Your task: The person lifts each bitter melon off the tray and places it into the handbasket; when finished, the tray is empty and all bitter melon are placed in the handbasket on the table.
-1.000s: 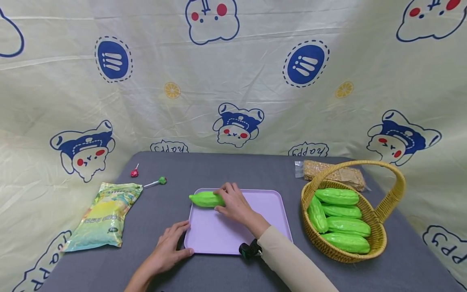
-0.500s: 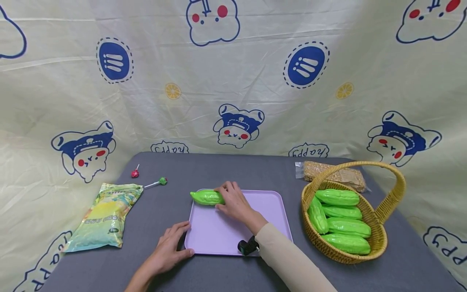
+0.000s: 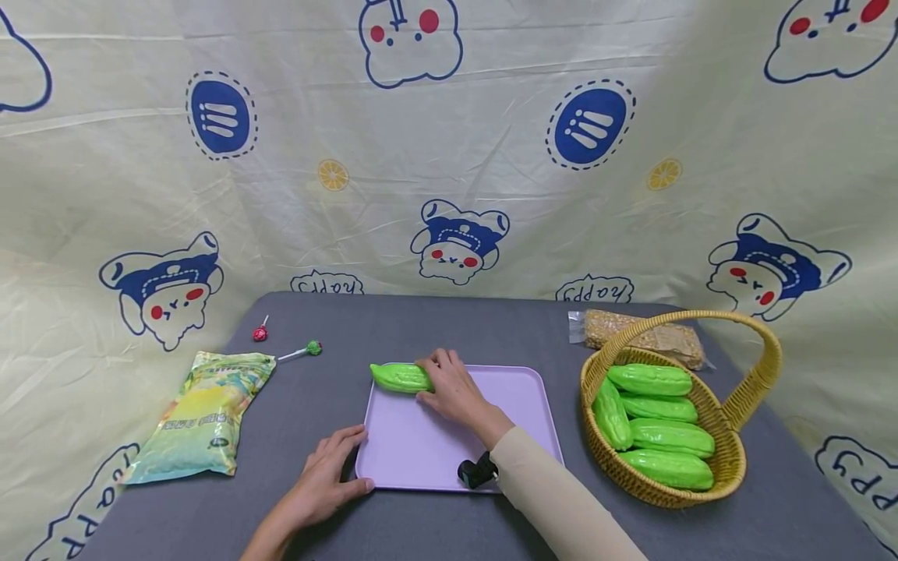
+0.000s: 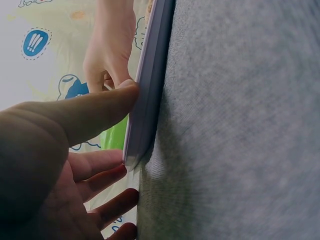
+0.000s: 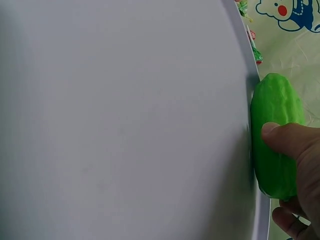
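Note:
My right hand (image 3: 456, 393) holds a green bitter melon (image 3: 401, 378), lying lengthwise at the far left edge of a lilac tray (image 3: 449, 444). In the right wrist view the thumb lies over the ribbed bitter melon (image 5: 275, 105), which sits against the tray's raised rim. My left hand (image 3: 324, 479) is at the near left corner of the tray. The left wrist view has its thumb (image 4: 100, 110) and index fingertip touching the tray's rim (image 4: 145, 100), with the other fingers spread and fairly straight.
On the right, a wicker basket (image 3: 730, 467) with a tall handle holds several bitter melons (image 3: 666, 432). Behind it lies a clear bag of brown grain-like food (image 3: 631, 331). To the left are a yellow-green packet (image 3: 199, 421), a green lollipop (image 3: 312, 347) and a red lollipop (image 3: 259, 333).
The bitter melon in my right hand has shifted slightly right and toward the tray's far rim. My left hand stays at the tray corner.

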Action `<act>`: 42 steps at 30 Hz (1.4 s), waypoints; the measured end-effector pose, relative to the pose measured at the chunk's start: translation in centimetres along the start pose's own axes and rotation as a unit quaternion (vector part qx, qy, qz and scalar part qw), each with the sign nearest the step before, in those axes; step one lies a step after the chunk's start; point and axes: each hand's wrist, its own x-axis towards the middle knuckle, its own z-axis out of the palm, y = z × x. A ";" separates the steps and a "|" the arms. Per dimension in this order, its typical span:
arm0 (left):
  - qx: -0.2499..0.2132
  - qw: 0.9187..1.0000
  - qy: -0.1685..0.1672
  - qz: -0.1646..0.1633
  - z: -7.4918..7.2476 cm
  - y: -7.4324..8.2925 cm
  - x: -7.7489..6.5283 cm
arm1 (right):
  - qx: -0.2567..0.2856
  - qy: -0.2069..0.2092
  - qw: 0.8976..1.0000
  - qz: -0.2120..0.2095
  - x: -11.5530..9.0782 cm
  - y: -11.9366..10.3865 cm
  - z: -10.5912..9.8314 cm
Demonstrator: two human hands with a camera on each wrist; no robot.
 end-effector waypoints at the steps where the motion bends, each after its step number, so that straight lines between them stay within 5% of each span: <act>1: 0.000 1.000 0.000 0.000 0.0 0.0 0.0 | 0.000 -0.001 1.000 0.001 0.0 0.0 0.0; 18: -0.002 1.000 0.009 0.002 0.0 0.1 0.2 | 0.057 0.017 0.998 -0.005 -1.7 -0.3 -3.5; 42: 0.002 1.000 0.007 -0.002 0.2 -0.1 0.2 | 0.051 0.075 0.996 -0.012 -7.9 1.8 -9.8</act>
